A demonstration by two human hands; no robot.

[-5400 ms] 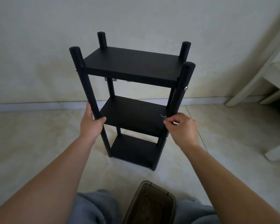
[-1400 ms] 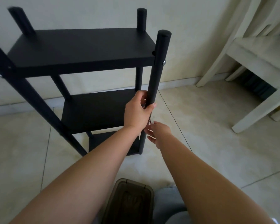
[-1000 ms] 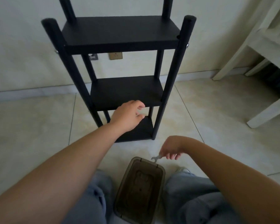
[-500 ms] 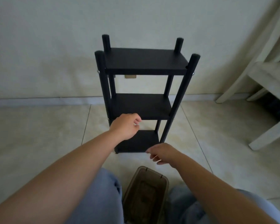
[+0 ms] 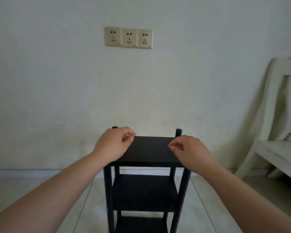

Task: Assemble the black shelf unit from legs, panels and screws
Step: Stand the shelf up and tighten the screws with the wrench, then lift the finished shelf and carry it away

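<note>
shelf unit (image 5: 147, 190) upright on floor, looks assembled | left hand (image 5: 113, 145), right hand (image 5: 190, 151) loosely curled, empty, over top panel (image 5: 150, 149), likely steadying

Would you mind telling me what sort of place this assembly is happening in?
Most likely a room in a home: a plain wall with three wall sockets, a tiled floor, and a white wooden chair or bench beside the black shelf unit.

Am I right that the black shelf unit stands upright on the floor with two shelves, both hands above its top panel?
Not quite: the head view shows three shelves on the black shelf unit, not two. It stands upright, with the left hand and right hand above its top panel.
</note>
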